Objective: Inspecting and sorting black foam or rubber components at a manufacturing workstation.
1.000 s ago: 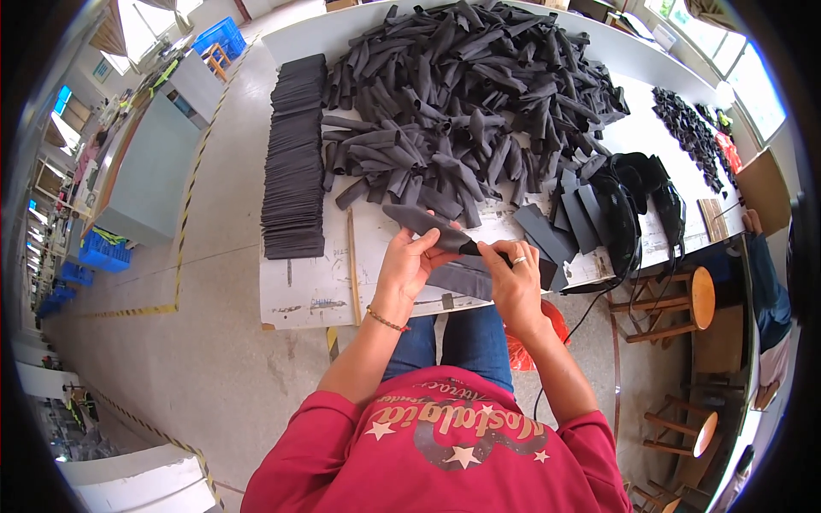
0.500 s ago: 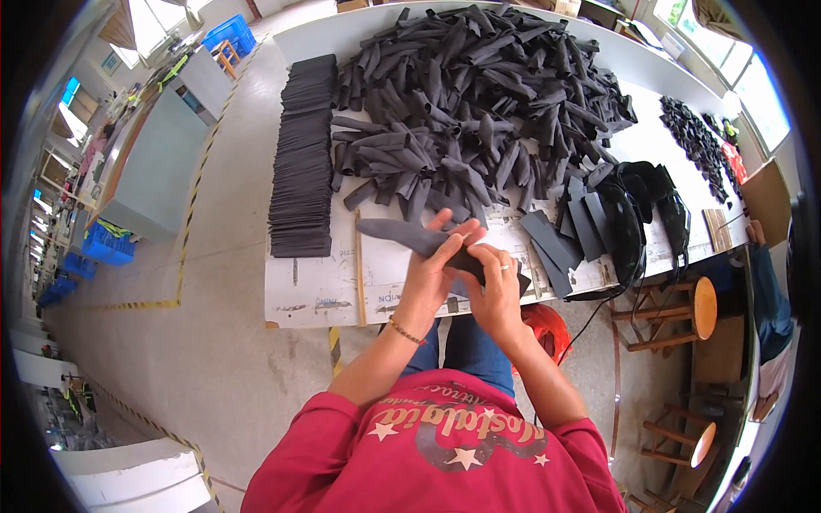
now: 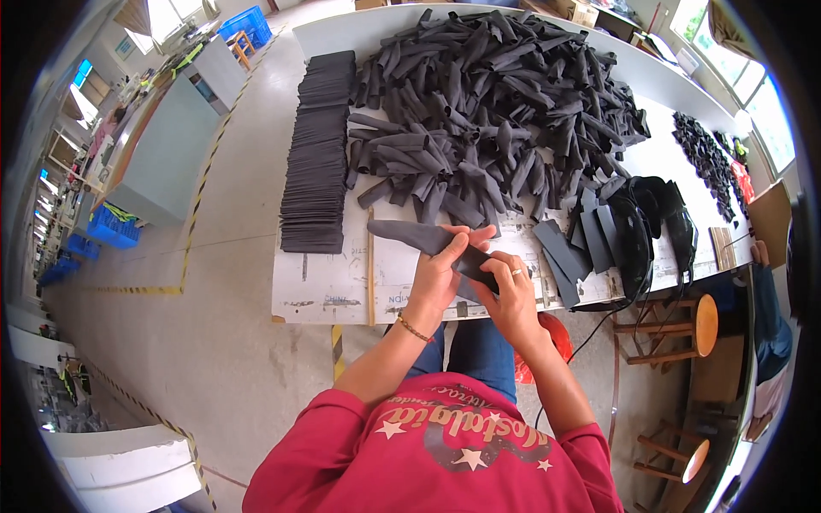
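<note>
Over the front edge of the table, both hands hold a dark grey fabric sleeve (image 3: 398, 232). Its tapered, rounded end points left beyond my left hand. My left hand (image 3: 445, 261) pinches the sleeve's middle between thumb and fingers. At the sleeve's right end, my right hand (image 3: 506, 286) has its fingers bent over a darker part; whether this is a separate insert I cannot tell. Beyond my hands lies a large heap of similar dark sleeves (image 3: 496, 94). Right of my right hand are several flat dark rectangular strips (image 3: 560, 265).
A long, neat stack of dark flat pieces (image 3: 316, 162) lines the table's left side. A black bag (image 3: 637, 227) sits at the right, with a cable (image 3: 590, 338) hanging down. A wooden stick (image 3: 371, 274) lies on the white table (image 3: 321, 286). Wooden stools (image 3: 703, 325) stand on the right.
The view has shifted slightly, so the table appears a little further right. My right fingers have moved along the sleeve's right end, and the dark corner sticking out beyond them no longer shows.
</note>
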